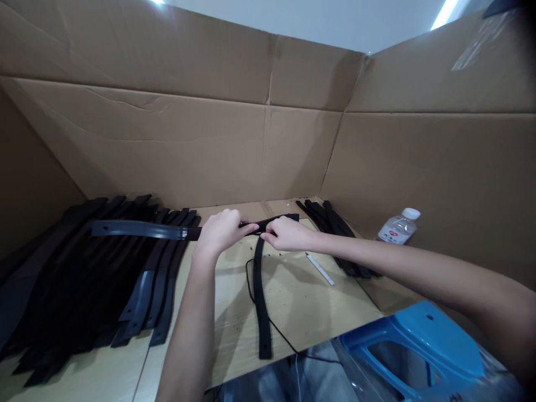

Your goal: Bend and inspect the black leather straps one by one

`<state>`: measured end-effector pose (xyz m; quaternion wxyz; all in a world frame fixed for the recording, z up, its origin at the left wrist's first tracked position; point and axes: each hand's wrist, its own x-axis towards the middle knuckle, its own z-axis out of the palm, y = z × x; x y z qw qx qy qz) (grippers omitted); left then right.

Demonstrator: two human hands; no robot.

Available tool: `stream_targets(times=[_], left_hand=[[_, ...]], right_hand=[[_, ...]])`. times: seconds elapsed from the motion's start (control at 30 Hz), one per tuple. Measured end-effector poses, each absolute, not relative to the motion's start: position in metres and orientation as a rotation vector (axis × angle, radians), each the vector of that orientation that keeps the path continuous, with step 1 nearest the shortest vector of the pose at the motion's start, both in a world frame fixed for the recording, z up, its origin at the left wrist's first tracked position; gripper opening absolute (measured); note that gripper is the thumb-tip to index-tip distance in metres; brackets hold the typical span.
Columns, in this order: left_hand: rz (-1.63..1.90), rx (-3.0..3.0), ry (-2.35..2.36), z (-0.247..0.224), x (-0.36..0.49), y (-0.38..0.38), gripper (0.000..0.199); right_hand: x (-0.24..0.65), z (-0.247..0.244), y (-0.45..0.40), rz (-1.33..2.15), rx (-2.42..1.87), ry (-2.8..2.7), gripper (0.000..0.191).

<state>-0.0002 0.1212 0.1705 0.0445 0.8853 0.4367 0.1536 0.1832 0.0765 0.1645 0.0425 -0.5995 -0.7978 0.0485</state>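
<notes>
My left hand [224,230] is closed around the middle of a long black strip [140,229] held level above the table. The strip's left part is smooth, glossy and plastic-looking, with a hole near its end; a darker matte section begins closer to the hand. My right hand [287,233] pinches the matte section farther right, thumb and fingers together. Its far end shows beyond my right fingers. Below my hands, another curved black strip [262,304] lies lengthwise on the table. A thin black cord [287,339] runs past it and over the front edge.
Many black strips [84,279] are piled at the left; a smaller bunch [335,231] lies back right. A white stick-like tool [320,269] rests on the wooden table [293,310]. Cardboard walls [188,139] surround it. A clear bottle [397,228] and blue stool [439,335] are at right.
</notes>
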Motion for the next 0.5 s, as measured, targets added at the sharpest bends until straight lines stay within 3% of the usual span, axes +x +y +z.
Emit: stream_targets(times=[0.27,0.5], left_hand=[[0.466,2.698,1.355,0.172,-0.001,0.121,0.041],[0.424,2.648,1.364,0.175,-0.003,0.120,0.041]], right_hand=[[0.187,0.160,0.067,0.104,-1.857,-2.533,0.043],[0.224,0.124,0.068,0.102,-2.136,-2.458,0.045]])
